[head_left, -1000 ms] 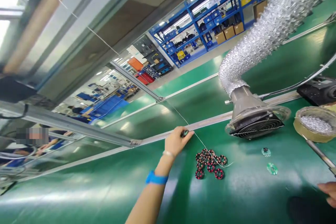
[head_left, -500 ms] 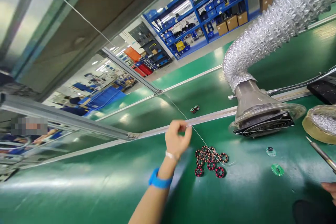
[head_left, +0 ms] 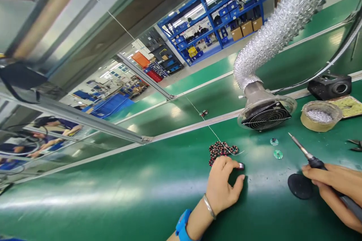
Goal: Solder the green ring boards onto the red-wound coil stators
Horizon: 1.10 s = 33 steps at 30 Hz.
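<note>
My left hand [head_left: 223, 186], with a blue wristband and silver bracelet, reaches over the green bench. Its fingertips touch a small motor stator [head_left: 241, 166] on the near side of a cluster, while the thumb stands apart from it. Behind the hand lies the pile of copper-wound stators [head_left: 223, 148], partly covered by my fingers. A thin solder wire [head_left: 214, 134] slants down from above and ends over the pile. My right hand [head_left: 330, 180] is wrapped around a soldering iron [head_left: 313, 161], its tip pointing up and left. Two small round circuit boards [head_left: 278, 154] lie between the hands.
A fume extractor fan [head_left: 267, 115] with a foil duct [head_left: 271, 41] stands behind the boards. At right are a tub of metal shavings [head_left: 321, 116], a black iron holder [head_left: 329, 86], a yellow sponge [head_left: 349, 106] and pliers [head_left: 356, 145]. A black round pad [head_left: 300, 186] lies near my right hand.
My left hand has come down from beside the solder wire, rightward and nearer, to the stators. My right hand with the soldering iron has moved further into view. The camera view has shifted.
</note>
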{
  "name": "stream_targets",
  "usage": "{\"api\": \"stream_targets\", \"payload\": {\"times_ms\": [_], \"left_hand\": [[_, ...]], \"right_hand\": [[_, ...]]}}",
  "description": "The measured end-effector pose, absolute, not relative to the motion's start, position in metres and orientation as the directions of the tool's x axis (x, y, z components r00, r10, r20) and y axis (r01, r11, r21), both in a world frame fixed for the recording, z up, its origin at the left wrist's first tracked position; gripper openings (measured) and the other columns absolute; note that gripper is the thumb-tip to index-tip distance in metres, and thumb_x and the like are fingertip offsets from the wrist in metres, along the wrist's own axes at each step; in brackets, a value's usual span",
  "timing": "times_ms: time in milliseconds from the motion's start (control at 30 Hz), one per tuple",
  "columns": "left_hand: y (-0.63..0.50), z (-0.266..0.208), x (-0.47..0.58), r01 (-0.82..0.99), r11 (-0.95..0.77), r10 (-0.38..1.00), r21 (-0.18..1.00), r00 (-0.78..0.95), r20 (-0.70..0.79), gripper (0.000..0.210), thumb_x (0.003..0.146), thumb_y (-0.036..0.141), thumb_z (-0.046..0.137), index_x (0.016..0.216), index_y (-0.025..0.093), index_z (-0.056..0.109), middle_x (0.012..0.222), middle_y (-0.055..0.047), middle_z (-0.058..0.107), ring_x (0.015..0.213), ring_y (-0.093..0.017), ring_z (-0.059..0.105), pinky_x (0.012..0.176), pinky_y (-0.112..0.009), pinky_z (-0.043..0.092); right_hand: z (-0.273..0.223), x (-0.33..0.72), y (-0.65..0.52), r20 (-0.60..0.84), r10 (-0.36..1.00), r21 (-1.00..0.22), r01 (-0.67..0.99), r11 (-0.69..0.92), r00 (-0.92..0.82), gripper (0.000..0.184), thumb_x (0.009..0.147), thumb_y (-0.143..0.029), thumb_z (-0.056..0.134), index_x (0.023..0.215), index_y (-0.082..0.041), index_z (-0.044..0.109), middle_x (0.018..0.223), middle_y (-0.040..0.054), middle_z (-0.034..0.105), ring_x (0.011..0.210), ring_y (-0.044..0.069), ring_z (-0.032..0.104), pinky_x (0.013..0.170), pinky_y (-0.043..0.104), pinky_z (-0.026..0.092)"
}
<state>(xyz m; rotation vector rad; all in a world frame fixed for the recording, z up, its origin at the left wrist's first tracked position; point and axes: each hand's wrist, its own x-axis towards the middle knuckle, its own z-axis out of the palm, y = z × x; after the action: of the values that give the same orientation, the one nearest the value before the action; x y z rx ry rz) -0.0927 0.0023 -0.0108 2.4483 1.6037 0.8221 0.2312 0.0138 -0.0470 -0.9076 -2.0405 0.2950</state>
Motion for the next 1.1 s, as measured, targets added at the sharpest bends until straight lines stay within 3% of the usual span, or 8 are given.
{"api": "stream_targets", "payload": {"times_ms": [100, 267, 400, 500, 600, 733, 867, 1100], "left_hand": [[0.005, -0.010, -0.093, 0.769, -0.445, 0.892, 0.458, 0.337, 0.302, 0.029, 0.075, 0.019, 0.062, 0.104, 0.018, 0.059, 0.101, -0.010, 0.064, 0.094, -0.024, 0.060, 0.083, -0.040, 0.051], [0.013, -0.014, -0.088, 0.759, -0.373, 0.927, 0.534, 0.331, 0.177, 0.019, 0.085, 0.019, 0.058, 0.104, 0.019, 0.064, 0.094, -0.007, 0.068, 0.089, -0.021, 0.063, 0.082, -0.038, 0.053], [0.018, -0.003, -0.077, 0.705, -0.430, 0.874, 0.564, 0.483, 0.062, 0.026, 0.084, 0.013, 0.058, 0.106, 0.021, 0.069, 0.102, -0.007, 0.067, 0.089, -0.018, 0.065, 0.080, -0.031, 0.055], [0.020, 0.007, -0.069, 0.679, -0.469, 0.821, 0.565, 0.570, -0.003, 0.039, 0.085, 0.006, 0.047, 0.114, 0.023, 0.067, 0.114, -0.009, 0.061, 0.094, -0.019, 0.063, 0.085, -0.034, 0.055], [0.014, 0.010, -0.066, 0.653, -0.445, 0.840, 0.613, 0.542, 0.032, 0.047, 0.080, 0.005, 0.046, 0.122, 0.022, 0.061, 0.113, -0.009, 0.060, 0.101, -0.021, 0.060, 0.091, -0.038, 0.052], [-0.003, -0.001, -0.068, 0.702, -0.365, 0.912, 0.612, 0.402, 0.083, 0.057, 0.066, 0.014, 0.066, 0.121, 0.018, 0.055, 0.113, -0.011, 0.058, 0.103, -0.027, 0.057, 0.091, -0.046, 0.051], [-0.010, -0.012, -0.062, 0.758, -0.313, 0.946, 0.571, 0.303, 0.116, 0.026, 0.079, 0.023, 0.067, 0.103, 0.019, 0.062, 0.096, -0.009, 0.065, 0.089, -0.024, 0.061, 0.080, -0.041, 0.054], [0.009, -0.008, 0.001, 0.486, -0.606, 0.772, 0.630, 0.551, 0.317, 0.027, 0.085, 0.015, 0.060, 0.111, 0.020, 0.058, 0.099, -0.008, 0.069, 0.089, -0.021, 0.063, 0.081, -0.035, 0.053]], "right_hand": [[-0.043, 0.227, 0.015, 0.616, 0.653, -0.427, 0.510, 0.747, -0.441, 0.035, 0.088, -0.013, 0.050, 0.119, -0.027, 0.059, 0.100, 0.0033, 0.070, 0.080, 0.022, 0.070, 0.069, 0.031, 0.057], [-0.031, 0.222, 0.017, 0.609, 0.644, -0.427, 0.493, 0.758, -0.463, 0.032, 0.089, -0.011, 0.044, 0.116, -0.025, 0.055, 0.086, 0.0039, 0.068, 0.068, 0.019, 0.067, 0.056, 0.029, 0.053], [-0.029, 0.220, 0.018, 0.592, 0.657, -0.460, 0.473, 0.751, -0.468, 0.033, 0.088, -0.010, 0.045, 0.116, -0.026, 0.054, 0.087, 0.0030, 0.068, 0.068, 0.018, 0.066, 0.060, 0.029, 0.052], [-0.029, 0.221, 0.018, 0.581, 0.666, -0.477, 0.467, 0.744, -0.468, 0.034, 0.088, -0.009, 0.045, 0.116, -0.027, 0.053, 0.086, 0.0025, 0.067, 0.069, 0.018, 0.065, 0.060, 0.028, 0.051], [-0.028, 0.222, 0.018, 0.593, 0.667, -0.490, 0.455, 0.743, -0.451, 0.035, 0.088, -0.008, 0.044, 0.115, -0.026, 0.054, 0.082, 0.0013, 0.065, 0.064, 0.016, 0.062, 0.058, 0.026, 0.049], [-0.026, 0.219, 0.016, 0.587, 0.683, -0.519, 0.446, 0.730, -0.435, 0.034, 0.088, -0.007, 0.044, 0.114, -0.025, 0.055, 0.080, 0.0007, 0.063, 0.063, 0.015, 0.060, 0.057, 0.026, 0.047], [-0.029, 0.213, 0.013, 0.541, 0.716, -0.561, 0.444, 0.698, -0.442, 0.034, 0.088, -0.007, 0.042, 0.115, -0.025, 0.053, 0.081, 0.0008, 0.063, 0.064, 0.015, 0.060, 0.059, 0.026, 0.049], [-0.033, 0.209, 0.010, 0.449, 0.813, -0.683, 0.444, 0.580, -0.371, 0.040, 0.083, -0.004, 0.040, 0.118, -0.022, 0.049, 0.097, 0.0049, 0.066, 0.078, 0.015, 0.067, 0.072, 0.025, 0.055]]}}
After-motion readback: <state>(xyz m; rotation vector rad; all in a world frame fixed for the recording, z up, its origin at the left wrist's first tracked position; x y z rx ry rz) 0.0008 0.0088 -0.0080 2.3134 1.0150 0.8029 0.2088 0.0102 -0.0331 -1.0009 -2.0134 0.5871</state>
